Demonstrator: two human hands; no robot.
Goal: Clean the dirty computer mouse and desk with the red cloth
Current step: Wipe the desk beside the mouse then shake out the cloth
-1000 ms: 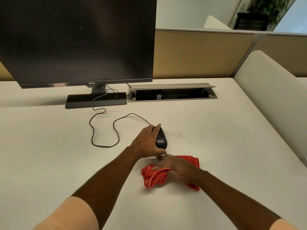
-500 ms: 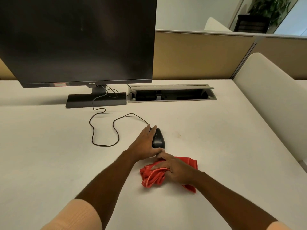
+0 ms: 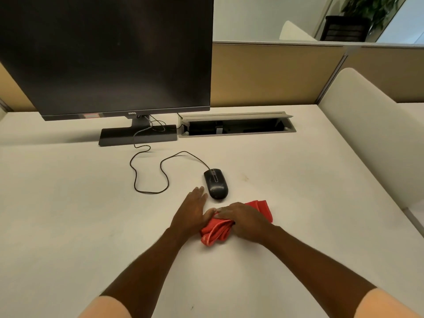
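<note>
Right now I see the black mouse (image 3: 216, 183) lying free on the white surface (image 3: 68, 214), just ahead of both hands and touched by neither. My left hand (image 3: 191, 211) lies flat with fingers stretched forward and loose, gripping nothing; its fingertips end just beside the mouse's near left edge, with a narrow strip of surface showing between them. The inner edge of that hand meets the red cloth (image 3: 218, 229), which sits bunched on the surface just behind the mouse, slightly to its right. My right hand (image 3: 244, 220) presses down on top of the cloth, fingers curled over the folds and pointing left toward the other hand; it looks closed over the fabric, though the fingertips are partly buried in it. One corner of the cloth sticks out behind the right hand on its far right side, and a crumpled end with a pale stitched edge spills out toward me beneath the knuckles. The mouse points away from me, its cable (image 3: 149, 175) looping left across the surface and up to the base of the dark monitor (image 3: 107, 53). A few faint brownish specks (image 3: 246, 179) mark the surface just right of the mouse. Behind it, an open cable tray (image 3: 236, 127) is set into the surface next to the monitor stand.
</note>
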